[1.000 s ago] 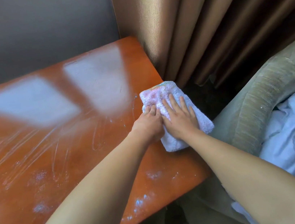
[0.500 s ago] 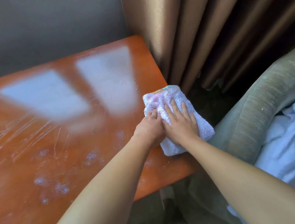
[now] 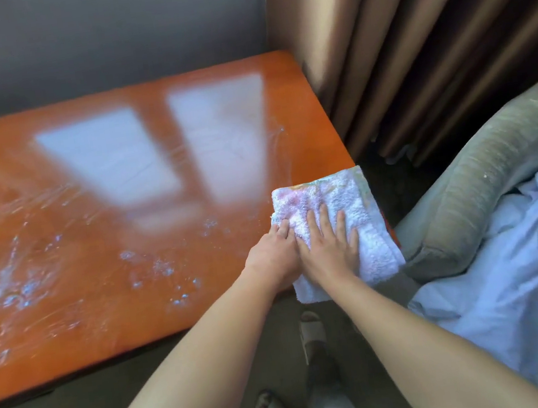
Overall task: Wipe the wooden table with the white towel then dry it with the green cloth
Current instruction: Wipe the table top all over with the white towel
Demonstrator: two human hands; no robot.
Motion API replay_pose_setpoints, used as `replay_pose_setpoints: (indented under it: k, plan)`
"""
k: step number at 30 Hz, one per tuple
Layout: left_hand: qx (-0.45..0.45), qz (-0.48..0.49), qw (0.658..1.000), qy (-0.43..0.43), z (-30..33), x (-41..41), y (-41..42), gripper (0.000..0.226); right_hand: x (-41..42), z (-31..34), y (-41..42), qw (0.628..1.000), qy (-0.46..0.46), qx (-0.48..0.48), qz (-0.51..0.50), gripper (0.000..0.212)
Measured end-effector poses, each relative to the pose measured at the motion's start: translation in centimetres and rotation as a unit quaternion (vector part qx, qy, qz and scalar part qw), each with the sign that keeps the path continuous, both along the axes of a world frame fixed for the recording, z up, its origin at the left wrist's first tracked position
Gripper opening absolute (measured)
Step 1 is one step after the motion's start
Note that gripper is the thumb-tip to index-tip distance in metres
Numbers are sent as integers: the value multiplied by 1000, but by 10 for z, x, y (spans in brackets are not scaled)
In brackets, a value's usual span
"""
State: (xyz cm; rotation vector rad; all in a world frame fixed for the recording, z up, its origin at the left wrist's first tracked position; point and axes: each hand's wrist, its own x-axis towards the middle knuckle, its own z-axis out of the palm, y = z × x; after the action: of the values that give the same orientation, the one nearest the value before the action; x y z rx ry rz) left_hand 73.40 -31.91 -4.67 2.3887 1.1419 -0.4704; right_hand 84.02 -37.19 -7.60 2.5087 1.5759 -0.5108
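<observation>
The folded white towel (image 3: 340, 207) lies on the near right corner of the glossy orange wooden table (image 3: 98, 227), overhanging its front and right edges. My right hand (image 3: 330, 247) presses flat on the towel with fingers spread. Beside it, my left hand (image 3: 273, 255) grips the towel's left edge with curled fingers. Wet streaks and droplets (image 3: 163, 274) cover the tabletop to the left of the towel. No green cloth is in view.
Brown curtains (image 3: 411, 45) hang just behind the table's right edge. A grey-green armchair arm (image 3: 485, 180) with white bedding (image 3: 529, 271) sits close on the right. My feet in slippers (image 3: 289, 405) stand on the floor below. A grey wall backs the table.
Both hands have slid the towel toward the table's near right corner, so it now hangs over the front edge. More floor and my slippers have come into view.
</observation>
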Motion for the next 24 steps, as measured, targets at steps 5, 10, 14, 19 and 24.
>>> replay_pose_setpoints:
  k: [5,10,14,19,24]
  plan:
    - [2,45,999,23,1,-54,3,57,-53,0,11,999,21,-9,45,68]
    - [-40,107,993,40,2,-62,6,56,-54,-4,17,992,57,-11,110,66]
    - [-63,152,986,18,7,-39,2,60,-15,-8,15,980,92,35,174,69]
    - [-35,153,988,3,12,-20,20,56,-7,-14,36,984,84,64,141,75]
    - [56,113,992,-16,-16,9,60,76,24,-15,86,984,79,84,134,75]
